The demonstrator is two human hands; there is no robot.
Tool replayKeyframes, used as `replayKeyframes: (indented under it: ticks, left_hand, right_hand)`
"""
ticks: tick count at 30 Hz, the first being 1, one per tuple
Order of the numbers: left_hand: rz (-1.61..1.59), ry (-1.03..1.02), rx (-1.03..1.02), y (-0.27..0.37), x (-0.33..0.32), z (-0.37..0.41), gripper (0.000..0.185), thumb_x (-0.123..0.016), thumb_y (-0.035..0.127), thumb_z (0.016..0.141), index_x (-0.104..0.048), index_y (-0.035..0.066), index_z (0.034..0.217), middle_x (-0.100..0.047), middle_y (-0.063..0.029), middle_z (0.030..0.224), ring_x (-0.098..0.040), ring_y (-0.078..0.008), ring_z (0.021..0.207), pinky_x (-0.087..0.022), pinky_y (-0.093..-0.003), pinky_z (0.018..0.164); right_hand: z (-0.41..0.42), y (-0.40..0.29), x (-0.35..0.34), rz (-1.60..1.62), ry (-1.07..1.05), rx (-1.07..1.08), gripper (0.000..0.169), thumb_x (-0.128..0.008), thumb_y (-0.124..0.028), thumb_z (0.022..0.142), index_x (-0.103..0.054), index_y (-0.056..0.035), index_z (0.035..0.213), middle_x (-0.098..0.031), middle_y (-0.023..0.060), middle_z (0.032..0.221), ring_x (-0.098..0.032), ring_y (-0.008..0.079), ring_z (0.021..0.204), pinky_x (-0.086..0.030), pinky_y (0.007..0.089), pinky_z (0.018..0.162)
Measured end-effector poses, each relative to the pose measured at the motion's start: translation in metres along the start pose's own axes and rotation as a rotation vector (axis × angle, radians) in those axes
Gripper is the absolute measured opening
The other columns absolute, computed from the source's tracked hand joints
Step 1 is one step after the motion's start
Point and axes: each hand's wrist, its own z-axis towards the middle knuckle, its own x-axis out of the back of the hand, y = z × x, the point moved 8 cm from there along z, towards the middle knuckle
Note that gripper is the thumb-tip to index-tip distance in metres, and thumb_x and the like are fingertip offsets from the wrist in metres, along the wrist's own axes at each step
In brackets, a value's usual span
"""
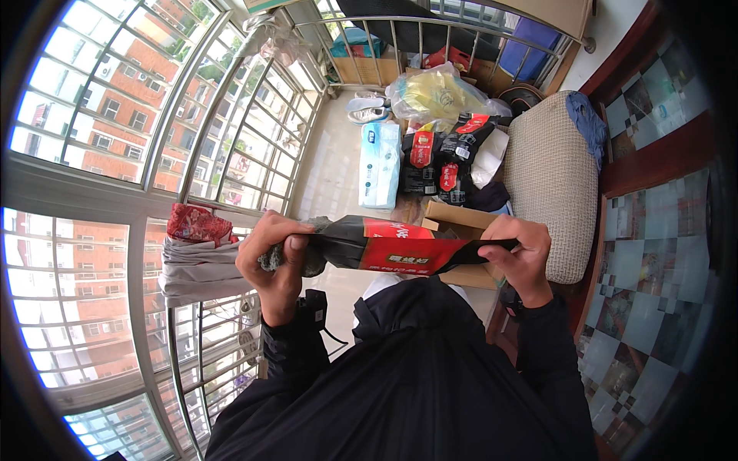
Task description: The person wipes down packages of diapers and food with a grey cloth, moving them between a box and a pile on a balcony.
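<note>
A black packet with a red printed panel (403, 248) is stretched sideways in front of my body. My left hand (277, 259) pinches its left end between thumb and fingers, and my right hand (522, 253) grips the right end. Beside my left fingers shows a grey-green textured cloth (314, 262), partly hidden by the hand and packet. Under the packet, towards the right, an opened cardboard box (470, 216) is partly covered. Beyond it lie several black packets with red labels (421, 161), next to a pale blue plastic-wrapped pack (379, 166).
A woven-covered padded seat (548, 190) stands to the right. Barred windows (230, 127) line the left, with a grey cloth (202, 271) hanging on a rail. At the far end are white shoes (369, 109), a yellowish plastic bag (435, 95) and a metal railing (421, 21).
</note>
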Motion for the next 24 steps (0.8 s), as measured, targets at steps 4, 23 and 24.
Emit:
replayKeyframes:
  ticks: [4,23,24]
  left_hand:
    - [-0.207,0.218,0.106,-0.008,0.018,0.001,0.015,-0.065,0.009,0.101,-0.068,-0.005,0.097,-0.063,-0.0077,0.085,-0.052,-0.0138,0.077,-0.039,-0.0273,0.072]
    - [0.067,-0.013,-0.210,0.008,-0.069,0.003,0.043,-0.060,0.046,0.095,-0.068,0.006,0.109,-0.068,-0.0136,0.110,-0.065,-0.0346,0.112,-0.044,-0.0469,0.102]
    - [-0.002,-0.009,-0.149,0.001,-0.069,0.004,0.040,-0.060,0.043,0.095,-0.068,0.005,0.104,-0.068,-0.0118,0.101,-0.065,-0.0338,0.099,-0.046,-0.0441,0.093]
  right_hand:
    - [0.005,0.054,-0.029,0.521,0.035,-0.378,0.032,-0.062,-0.033,0.106,-0.069,-0.0021,0.111,-0.065,-0.0049,0.087,-0.055,0.0038,0.078,-0.042,0.0223,0.072]
    - [0.047,-0.009,-0.146,0.186,-0.241,-0.251,0.021,-0.061,-0.003,0.093,-0.065,0.0028,0.112,-0.073,0.0118,0.097,-0.071,0.0199,0.095,-0.054,0.0341,0.079]
    - [0.047,-0.011,-0.143,0.167,-0.294,-0.296,0.021,-0.059,-0.001,0.092,-0.065,0.0032,0.112,-0.073,0.0138,0.097,-0.073,0.0232,0.097,-0.055,0.0353,0.080]
